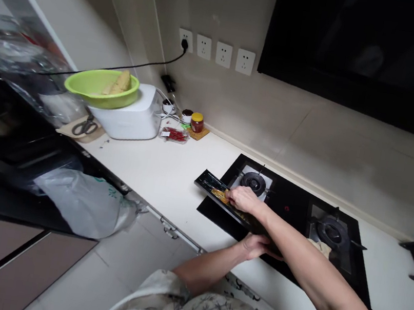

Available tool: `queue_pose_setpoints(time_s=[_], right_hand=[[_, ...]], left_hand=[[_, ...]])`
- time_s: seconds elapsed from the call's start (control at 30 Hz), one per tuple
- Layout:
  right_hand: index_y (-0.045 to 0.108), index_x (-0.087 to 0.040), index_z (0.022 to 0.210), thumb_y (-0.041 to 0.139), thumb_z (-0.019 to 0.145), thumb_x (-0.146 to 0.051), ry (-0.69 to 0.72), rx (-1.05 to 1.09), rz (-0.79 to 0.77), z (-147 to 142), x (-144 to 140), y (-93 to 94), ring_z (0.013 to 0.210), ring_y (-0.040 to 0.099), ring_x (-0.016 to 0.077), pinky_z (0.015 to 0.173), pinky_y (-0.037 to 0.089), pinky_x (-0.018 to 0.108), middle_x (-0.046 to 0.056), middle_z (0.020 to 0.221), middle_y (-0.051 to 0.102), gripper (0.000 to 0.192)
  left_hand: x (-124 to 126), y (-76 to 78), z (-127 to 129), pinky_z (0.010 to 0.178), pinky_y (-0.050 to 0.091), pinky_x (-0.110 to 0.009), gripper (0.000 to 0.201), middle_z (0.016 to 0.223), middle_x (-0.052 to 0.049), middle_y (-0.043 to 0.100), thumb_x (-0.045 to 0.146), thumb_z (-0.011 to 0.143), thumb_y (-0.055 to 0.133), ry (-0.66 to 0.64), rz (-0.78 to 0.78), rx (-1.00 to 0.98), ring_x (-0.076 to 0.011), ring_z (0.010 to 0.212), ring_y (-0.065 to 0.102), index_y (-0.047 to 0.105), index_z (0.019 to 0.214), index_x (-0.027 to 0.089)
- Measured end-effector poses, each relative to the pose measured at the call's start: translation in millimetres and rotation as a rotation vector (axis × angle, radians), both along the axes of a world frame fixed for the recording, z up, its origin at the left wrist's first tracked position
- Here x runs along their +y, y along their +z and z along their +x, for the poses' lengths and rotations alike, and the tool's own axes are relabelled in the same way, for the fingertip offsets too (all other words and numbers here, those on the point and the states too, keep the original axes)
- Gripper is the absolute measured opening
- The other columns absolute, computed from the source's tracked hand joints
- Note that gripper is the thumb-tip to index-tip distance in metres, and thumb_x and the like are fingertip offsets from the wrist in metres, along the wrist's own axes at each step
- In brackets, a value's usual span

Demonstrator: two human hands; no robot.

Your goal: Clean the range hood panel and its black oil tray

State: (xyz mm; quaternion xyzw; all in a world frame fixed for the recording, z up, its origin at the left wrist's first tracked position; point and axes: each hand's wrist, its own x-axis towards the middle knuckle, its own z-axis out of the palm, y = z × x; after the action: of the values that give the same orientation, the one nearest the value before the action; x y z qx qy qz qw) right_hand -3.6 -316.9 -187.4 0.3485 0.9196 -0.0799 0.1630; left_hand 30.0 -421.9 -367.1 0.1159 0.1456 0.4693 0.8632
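A long, narrow, glossy black panel [209, 180] is held tilted over the front left of the black gas stove [296, 209]. My left hand [255, 246] grips its lower near side, with the fingertips partly hidden beneath it. On the panel's upper face, my right hand [244, 199] is closed on a crumpled yellow-brown thing [220, 194] that looks like a cloth, pressing it against the surface. The left burner [253, 182] lies just behind my right hand. Partly covered by my right forearm, a beige cloth-like piece [323, 248] rests by the right burner [333, 232].
A green basin [98, 100] with corn-like cobs sits on a white box [130, 120]. Scissors [85, 126], a red-pepper pack [174, 135] and a yellow-lidded jar [196, 123] stand on the white counter [143, 166]. A plastic bag [83, 201] hangs left; a black hood [366, 49] overhangs the stove.
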Motion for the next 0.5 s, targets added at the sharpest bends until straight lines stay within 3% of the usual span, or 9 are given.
queue_pose_setpoints(time_s=[0.2, 0.33, 0.5], right_hand=[[0.076, -0.022, 0.116, 0.054, 0.103, -0.018, -0.044, 0.031, -0.006, 57, -13, 3.4, 0.101, 0.066, 0.0164, 0.065, 0.029, 0.023, 0.007, 0.116, 0.072, 0.026], [0.078, -0.022, 0.116, 0.056, 0.103, -0.017, -0.117, -0.011, -0.055, 90, -26, 11.5, 0.099, 0.065, 0.0161, 0.066, 0.028, 0.023, 0.008, 0.112, 0.071, 0.026], [0.080, -0.017, 0.107, 0.059, 0.102, -0.018, -0.167, 0.125, -0.150, 96, -37, 16.7, 0.091, 0.063, 0.0124, 0.071, 0.032, 0.020, 0.007, 0.106, 0.071, 0.021]], left_hand=[[5, -4.5, -8, 0.104, 0.036, -0.087, 0.030, 0.103, -0.019, 0.076, 0.015, 0.064, 0.076, -0.104, 0.093, -0.016, -0.0512, 0.116, 0.068, 0.073, 0.094, 0.012], [5, -9.9, -8, 0.103, 0.035, -0.088, 0.023, 0.106, -0.017, 0.077, 0.015, 0.069, 0.075, -0.097, 0.119, -0.038, -0.0489, 0.112, 0.070, 0.071, 0.091, 0.012], [3, -6.5, -10, 0.102, 0.039, -0.085, 0.029, 0.100, -0.015, 0.077, 0.018, 0.066, 0.078, -0.101, 0.107, -0.003, -0.0438, 0.100, 0.073, 0.073, 0.094, 0.012]])
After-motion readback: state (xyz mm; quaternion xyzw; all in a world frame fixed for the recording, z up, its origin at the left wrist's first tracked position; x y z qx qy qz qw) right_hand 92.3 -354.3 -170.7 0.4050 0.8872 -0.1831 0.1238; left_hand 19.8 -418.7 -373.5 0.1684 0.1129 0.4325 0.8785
